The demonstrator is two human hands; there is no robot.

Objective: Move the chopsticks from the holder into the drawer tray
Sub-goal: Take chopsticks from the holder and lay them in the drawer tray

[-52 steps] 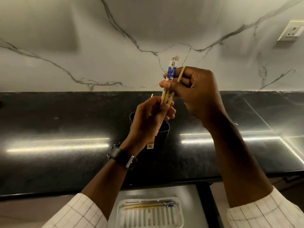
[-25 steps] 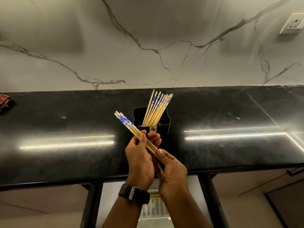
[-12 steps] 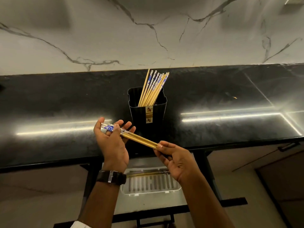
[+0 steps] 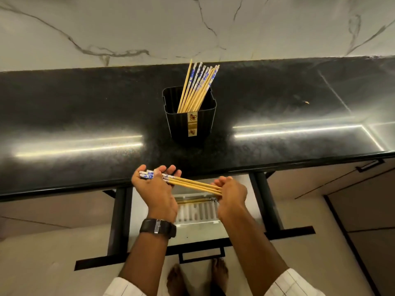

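Observation:
A small bundle of bamboo chopsticks [image 4: 188,182] with blue-and-white ends lies nearly level between my hands. My left hand [image 4: 156,189] cradles the patterned ends, and my right hand [image 4: 230,193] pinches the plain tips. The bundle hangs just past the counter's front edge, above the white slotted tray [image 4: 196,212] in the open drawer [image 4: 201,233]. That tray holds a few chopsticks along its far side. A black ribbed holder [image 4: 190,118] stands on the counter behind, with several chopsticks [image 4: 197,86] leaning to the right in it.
The black polished counter [image 4: 85,124] runs across the view under a marble backsplash [image 4: 128,28]. The drawer's dark rails [image 4: 119,221] flank the tray. Cabinet fronts with a handle [image 4: 369,165] are at the right. My bare feet [image 4: 196,278] stand below the drawer.
Both hands have come down and toward me from above the holder, turning the bundle from upright to level. It now hangs over the drawer tray instead of the counter.

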